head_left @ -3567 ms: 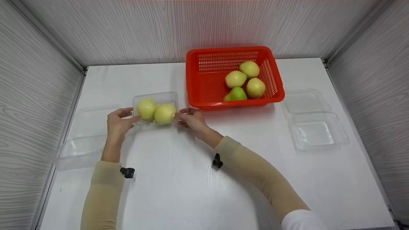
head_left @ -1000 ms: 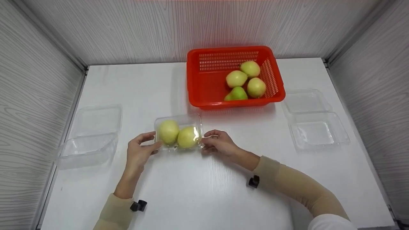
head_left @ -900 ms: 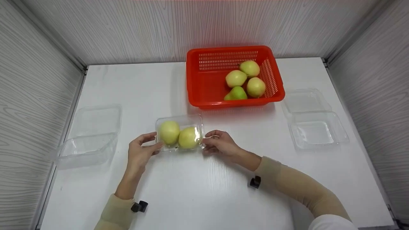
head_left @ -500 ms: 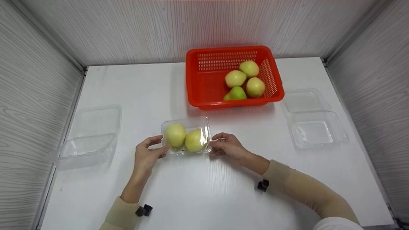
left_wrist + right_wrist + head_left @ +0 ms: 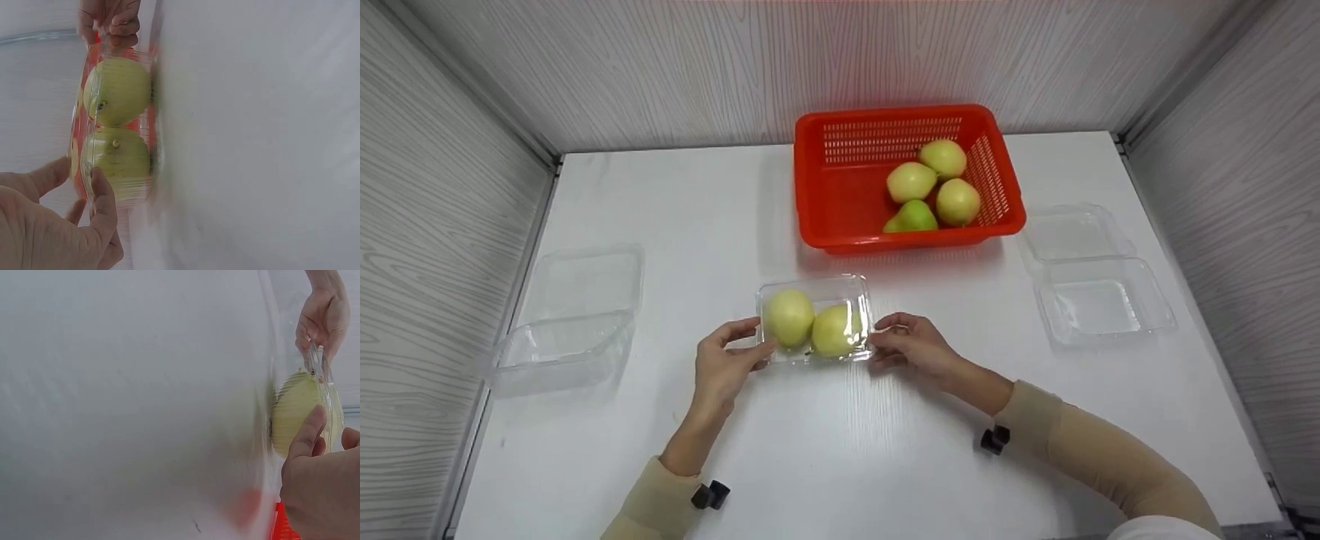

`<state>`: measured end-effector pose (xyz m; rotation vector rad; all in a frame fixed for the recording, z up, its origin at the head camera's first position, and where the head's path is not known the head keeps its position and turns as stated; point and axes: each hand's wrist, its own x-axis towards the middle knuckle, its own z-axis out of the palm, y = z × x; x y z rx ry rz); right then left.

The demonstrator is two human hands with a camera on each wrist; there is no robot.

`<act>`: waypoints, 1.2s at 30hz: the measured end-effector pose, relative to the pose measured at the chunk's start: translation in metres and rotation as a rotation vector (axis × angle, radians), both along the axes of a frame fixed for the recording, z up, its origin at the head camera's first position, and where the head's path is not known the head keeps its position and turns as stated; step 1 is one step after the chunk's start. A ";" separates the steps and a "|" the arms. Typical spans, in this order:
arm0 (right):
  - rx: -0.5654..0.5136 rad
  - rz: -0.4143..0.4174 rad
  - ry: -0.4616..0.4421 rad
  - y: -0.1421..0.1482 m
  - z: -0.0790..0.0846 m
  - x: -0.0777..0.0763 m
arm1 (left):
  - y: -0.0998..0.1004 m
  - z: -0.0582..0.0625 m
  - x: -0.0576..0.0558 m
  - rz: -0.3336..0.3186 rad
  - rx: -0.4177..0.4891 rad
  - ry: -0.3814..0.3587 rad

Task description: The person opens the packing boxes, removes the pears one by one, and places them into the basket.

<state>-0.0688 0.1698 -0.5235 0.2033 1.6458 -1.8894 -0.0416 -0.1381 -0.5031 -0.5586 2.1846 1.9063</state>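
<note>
Between my two hands is a clear plastic clamshell box (image 5: pixel 840 287) with its lid down. Inside lie two yellow-green pears side by side, the left pear (image 5: pixel 788 318) and the right pear (image 5: pixel 837 330). My left hand (image 5: pixel 726 364) pinches the rim at the left end, thumb at the near corner. At the right end my right hand (image 5: pixel 919 347) holds the rim between thumb and fingers. The left wrist view shows both pears through the ribbed wall of the box (image 5: pixel 126 194). In the right wrist view one pear (image 5: pixel 295 413) shows behind the fingers of my right hand.
A red basket (image 5: pixel 840 241) at the back holds several pears (image 5: pixel 911 182), one greener. Open clear clamshell boxes lie at both sides, the left clamshell (image 5: pixel 559 345) and the right clamshell (image 5: pixel 1099 304). White panels enclose the white table (image 5: pixel 810 465) at back and sides.
Both hands have brought the box with the pears from the left of the table toward the person and to the right, to below the basket. The basket and the side boxes have stayed put.
</note>
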 end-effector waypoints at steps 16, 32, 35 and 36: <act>0.034 -0.001 -0.012 0.019 0.004 0.001 | 0.020 0.001 0.001 0.008 0.013 0.024; 0.020 -0.027 -0.010 0.041 0.005 0.001 | 0.041 -0.004 -0.001 -0.031 0.017 0.079; 0.014 -0.036 -0.007 0.044 0.005 0.001 | 0.044 -0.005 -0.002 -0.039 0.009 0.090; 0.018 -0.039 -0.006 0.045 0.005 0.001 | 0.045 -0.005 -0.002 -0.038 0.010 0.093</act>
